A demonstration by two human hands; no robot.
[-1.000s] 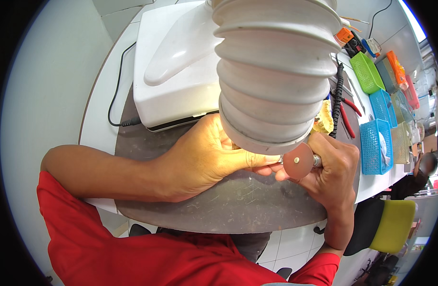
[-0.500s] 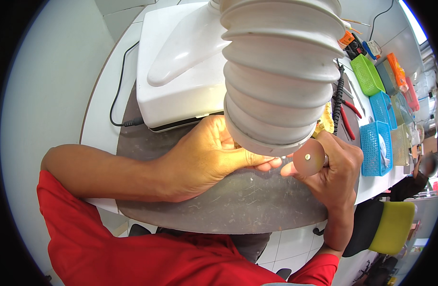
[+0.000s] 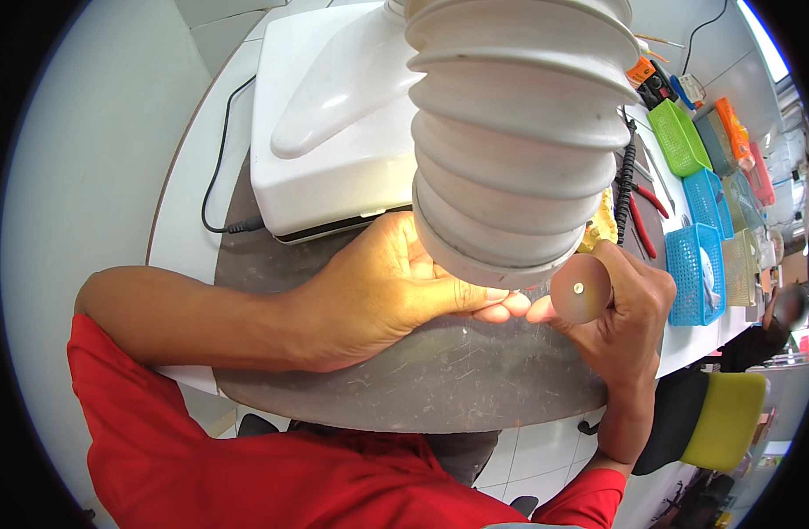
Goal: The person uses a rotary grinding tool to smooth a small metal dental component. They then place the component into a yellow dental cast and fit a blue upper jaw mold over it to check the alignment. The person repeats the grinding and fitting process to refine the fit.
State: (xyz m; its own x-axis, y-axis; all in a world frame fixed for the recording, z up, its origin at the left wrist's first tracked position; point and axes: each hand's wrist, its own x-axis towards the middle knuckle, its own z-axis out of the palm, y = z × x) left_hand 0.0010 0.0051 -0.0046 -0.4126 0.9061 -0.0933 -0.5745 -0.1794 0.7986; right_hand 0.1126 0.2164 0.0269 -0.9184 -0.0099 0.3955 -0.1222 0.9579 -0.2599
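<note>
My left hand (image 3: pixel 382 291) reaches in from the left, thumb and fingers pinched together under the rim of a ribbed white suction hose (image 3: pixel 519 150). What it pinches is too small and too hidden to make out. My right hand (image 3: pixel 629 309) is wrapped round a rotary handpiece, mostly hidden by the fingers. At its front sits a round brownish disc (image 3: pixel 567 300) with a pale hub, facing me. The disc is just right of the left fingertips, and the fingertips of both hands nearly meet. A yellow dental model (image 3: pixel 601 220) lies partly hidden behind the right hand.
A white machine housing (image 3: pixel 334 132) stands at the back left on the grey mat (image 3: pixel 404 388). Beyond my right hand lie red-handled pliers (image 3: pixel 641 227) and a coiled black cord (image 3: pixel 627 176). Blue baskets (image 3: pixel 686 300) and a green basket (image 3: pixel 678 137) line the right side.
My right hand and the disc have shifted slightly to the right, away from the left fingertips. The left hand stays almost in place, still pinching.
</note>
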